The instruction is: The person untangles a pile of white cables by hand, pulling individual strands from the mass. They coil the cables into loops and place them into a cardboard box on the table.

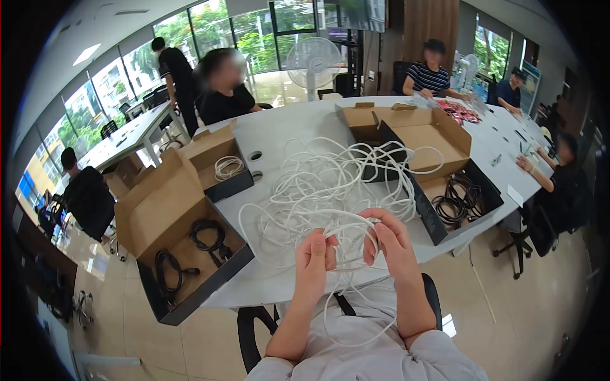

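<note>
Loops of a white cable (351, 223) run between my two hands, just above the table's near edge. My left hand (314, 254) is closed round one side of the loops. On the other side, my right hand (389, 242) pinches them with bent fingers. A loose length of the cable hangs down over my lap. Beyond my hands lies a large tangle of white cables (311, 181), spread over the white table (270, 149). Where the held cable enters the tangle I cannot make out.
An open box (219, 289) at left holds coiled black cables (206, 235); behind it, a smaller box (232, 187) holds a coiled white cable. At right, another open box (432, 219) contains black cables (457, 200). Several people sit around the table; red packets (459, 113) lie at the far right.
</note>
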Available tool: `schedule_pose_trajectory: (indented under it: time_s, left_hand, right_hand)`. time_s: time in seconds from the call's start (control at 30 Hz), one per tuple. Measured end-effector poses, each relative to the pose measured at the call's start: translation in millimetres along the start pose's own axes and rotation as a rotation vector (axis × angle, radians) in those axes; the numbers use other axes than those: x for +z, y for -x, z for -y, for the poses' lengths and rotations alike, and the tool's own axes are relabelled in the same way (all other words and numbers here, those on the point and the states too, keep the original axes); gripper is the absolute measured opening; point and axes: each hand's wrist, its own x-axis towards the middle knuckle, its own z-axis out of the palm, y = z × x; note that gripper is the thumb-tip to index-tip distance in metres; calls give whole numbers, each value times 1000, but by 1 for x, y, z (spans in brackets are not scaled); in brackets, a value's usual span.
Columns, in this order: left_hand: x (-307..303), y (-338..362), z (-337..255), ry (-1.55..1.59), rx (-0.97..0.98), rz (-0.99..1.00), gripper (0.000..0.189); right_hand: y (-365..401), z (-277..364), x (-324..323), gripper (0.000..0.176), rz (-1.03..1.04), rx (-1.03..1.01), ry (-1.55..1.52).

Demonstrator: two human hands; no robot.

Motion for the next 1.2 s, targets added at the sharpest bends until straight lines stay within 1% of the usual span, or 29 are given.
schedule_pose_trajectory:
  time_s: [0.07, 0.17, 0.2, 0.27, 0.37, 0.4, 0.47, 0.53, 0.57, 0.6, 0.7, 0.8, 0.87, 0.9, 1.03, 1.07, 1.17, 1.2]
  left_hand:
    - [-9, 3, -11, -109, -5, -13, 39]
    - [-12, 7, -19, -246, 22, -62, 34]
    - [-13, 8, -21, -289, 35, -83, 32]
    - [-11, 7, -17, -354, 161, -150, 37]
    - [-6, 5, -9, -462, 326, -231, 47]
    - [-5, 4, -6, -499, 377, -255, 51]
    - [0, 2, 4, -568, 510, -316, 51]
    - [1, -1, 8, -564, 501, -282, 48]
    - [1, -2, 8, -526, 425, -219, 45]
    - [2, -3, 8, -486, 348, -155, 43]
    - [3, -10, 14, -360, 194, -59, 34]
    - [12, -15, 10, -157, 32, 97, 38]
    - [20, -18, 10, -47, 24, 160, 45]
    - [24, -20, 11, 10, 17, 193, 50]
    - [21, -26, 16, 209, -194, 156, 54]
    - [20, -26, 17, 205, -206, 152, 50]
    - [19, -25, 16, 146, -201, 121, 40]
    - [18, -24, 15, 96, -181, 100, 36]
  right_hand:
    - [-5, -6, -6, 32, 186, -2, 83]
    - [-10, -7, 6, 40, 202, -37, 143]
    - [-10, -6, 11, 43, 175, -48, 185]
    - [-9, -5, 19, 49, 111, -71, 272]
    - [-4, -3, 18, 56, 149, -55, 339]
    - [-4, -3, 17, 57, 157, -117, 400]
    - [-3, -4, 15, 58, 172, -236, 525]
    - [-2, -6, 11, 58, 100, -323, 601]
    - [-1, -7, 9, 58, 62, -368, 642]
    - [2, -6, 7, 57, 37, -359, 649]
    - [8, -3, 2, 55, -54, -358, 708]
    - [11, -5, -5, 54, -170, -416, 842]
    - [12, -4, -10, 54, -239, -479, 954]
    - [14, -1, -11, 54, -249, -478, 978]
    - [19, 4, -13, 53, -255, -487, 1049]
    - [19, 3, -13, 53, -244, -495, 1058]
    - [18, -4, -13, 53, -251, -413, 1065]
    - [16, -6, -13, 53, -259, -477, 1139]
